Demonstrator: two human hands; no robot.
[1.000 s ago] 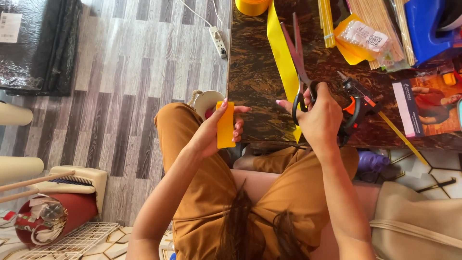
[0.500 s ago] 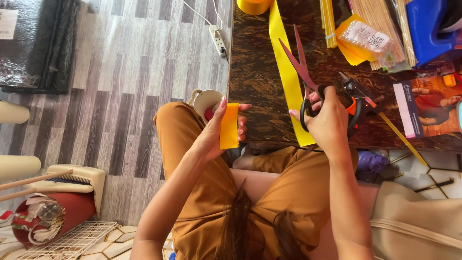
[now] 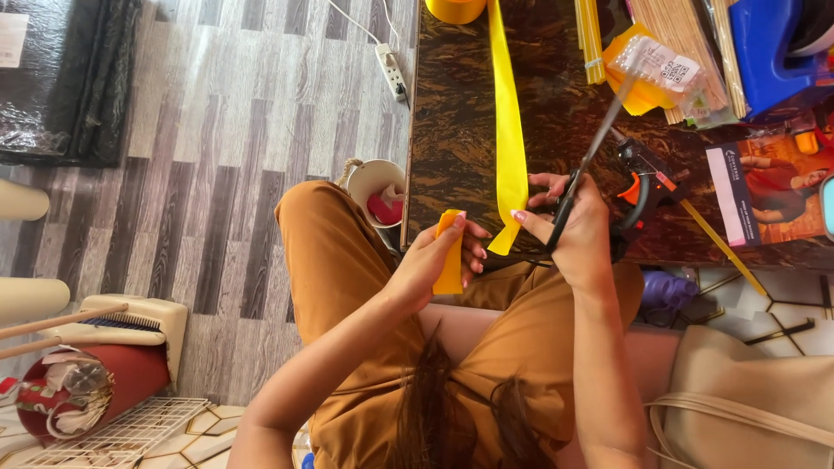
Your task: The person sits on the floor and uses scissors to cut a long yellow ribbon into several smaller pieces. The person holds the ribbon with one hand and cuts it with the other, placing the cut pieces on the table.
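My left hand [image 3: 434, 260] pinches a short cut piece of yellow ribbon [image 3: 450, 254] upright at the table's near edge. My right hand [image 3: 578, 227] grips a pair of scissors [image 3: 592, 148] by the black handles, its blades closed and pointing away over the table. A long yellow ribbon [image 3: 507, 130] runs down the dark table [image 3: 452, 122] from a yellow roll [image 3: 456, 9] at the far edge; its cut end hangs between my two hands, just touching my right fingertips.
A black and orange glue gun [image 3: 643, 178] lies right of my right hand. Wooden sticks, yellow packets, a blue tool and a booklet [image 3: 773, 191] crowd the table's right side. A white bin [image 3: 378, 191] stands beside my knee; a power strip [image 3: 393, 71] lies on the floor.
The scissors have swung from over the ribbon to the right and their blades have closed. My left hand has carried the cut piece rightward, closer to the ribbon's end.
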